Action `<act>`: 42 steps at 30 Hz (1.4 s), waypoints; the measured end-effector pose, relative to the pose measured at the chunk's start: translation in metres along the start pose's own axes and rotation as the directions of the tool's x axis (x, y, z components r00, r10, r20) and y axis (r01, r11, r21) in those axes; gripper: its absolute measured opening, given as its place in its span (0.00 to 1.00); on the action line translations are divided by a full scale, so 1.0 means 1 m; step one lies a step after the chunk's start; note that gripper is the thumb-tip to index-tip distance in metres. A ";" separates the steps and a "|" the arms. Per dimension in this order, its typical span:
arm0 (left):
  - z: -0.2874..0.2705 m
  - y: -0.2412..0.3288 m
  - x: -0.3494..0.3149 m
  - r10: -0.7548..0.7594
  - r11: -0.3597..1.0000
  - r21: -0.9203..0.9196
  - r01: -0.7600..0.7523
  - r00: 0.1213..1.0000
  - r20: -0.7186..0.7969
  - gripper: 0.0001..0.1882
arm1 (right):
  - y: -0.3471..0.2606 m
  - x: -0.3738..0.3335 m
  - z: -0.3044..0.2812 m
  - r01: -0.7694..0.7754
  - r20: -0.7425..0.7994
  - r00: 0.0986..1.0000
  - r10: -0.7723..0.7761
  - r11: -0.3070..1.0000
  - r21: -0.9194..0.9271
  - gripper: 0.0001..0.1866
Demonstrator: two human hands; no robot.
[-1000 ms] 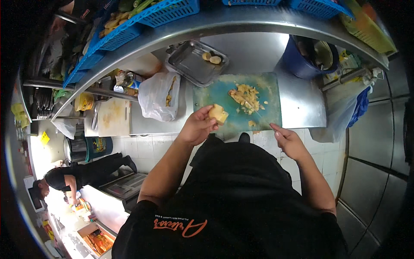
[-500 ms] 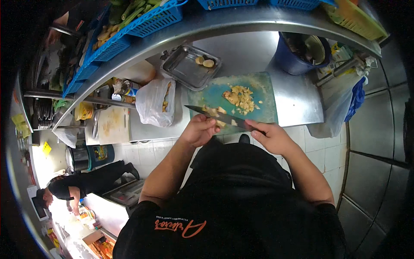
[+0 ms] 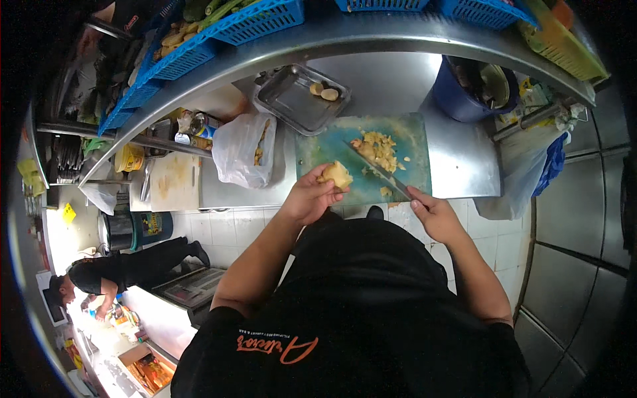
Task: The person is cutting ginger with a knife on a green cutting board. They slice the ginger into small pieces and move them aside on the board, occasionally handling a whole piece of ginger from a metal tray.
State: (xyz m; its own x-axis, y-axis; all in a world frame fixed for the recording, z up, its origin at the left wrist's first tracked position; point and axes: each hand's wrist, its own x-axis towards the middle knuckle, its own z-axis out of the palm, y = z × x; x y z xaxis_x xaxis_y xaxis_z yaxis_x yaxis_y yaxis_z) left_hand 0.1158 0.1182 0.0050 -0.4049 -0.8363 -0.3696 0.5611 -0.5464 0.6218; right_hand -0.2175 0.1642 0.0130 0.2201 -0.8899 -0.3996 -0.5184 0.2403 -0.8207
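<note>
My left hand [image 3: 307, 199] pinches a pale yellow peeled root piece [image 3: 338, 175] over the near left part of a green-blue cutting board [image 3: 413, 136]; I cannot tell its exact kind. In my right hand [image 3: 436, 216] is the handle of a long kitchen knife [image 3: 387, 176]. Its blade slants up and left across the board, apart from the piece, with the tip by a heap of chopped yellow bits [image 3: 378, 147]. A few loose bits lie near the blade. Behind the board, a metal tray [image 3: 292, 99] holds two pale rounded pieces [image 3: 329, 94].
A white plastic bag [image 3: 235, 156] stands left of the board, a blue bucket [image 3: 468, 96] at the back right. Overhead runs a steel shelf [image 3: 371, 43] bearing blue baskets [image 3: 259, 21]. Another person [image 3: 99, 282] works at a far-left counter.
The knife has swung away from my left hand, its tip now toward the chopped heap. My left hand has turned and lifted slightly, showing the root piece.
</note>
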 end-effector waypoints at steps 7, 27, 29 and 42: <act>0.004 -0.004 0.015 0.028 0.877 0.479 -0.028 1.000 0.006 0.28 | -0.079 -0.003 0.002 0.184 0.130 0.977 -0.170 0.977 -0.105 0.22; 0.012 0.007 0.014 0.047 0.861 0.509 -0.015 0.998 -0.050 0.35 | -0.051 -0.004 -0.001 0.144 0.134 0.981 -0.141 0.990 -0.012 0.22; 0.022 0.012 0.015 0.042 0.827 0.562 -0.014 0.998 -0.037 0.34 | -0.075 -0.003 -0.004 0.162 0.147 0.977 -0.152 0.985 -0.053 0.22; 0.014 0.011 0.003 0.023 0.822 0.569 0.013 0.998 -0.056 0.24 | -0.071 0.005 0.004 0.277 0.173 0.953 -0.247 0.944 -0.177 0.22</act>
State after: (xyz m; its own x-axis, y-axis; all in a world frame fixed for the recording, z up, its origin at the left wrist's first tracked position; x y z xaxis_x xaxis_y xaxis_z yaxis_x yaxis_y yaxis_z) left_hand 0.1103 0.1107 0.0206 -0.3510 -0.8500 -0.3929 0.0451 -0.4345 0.8995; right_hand -0.1766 0.1443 0.0675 0.4812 -0.8405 -0.2491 -0.5752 -0.0883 -0.8132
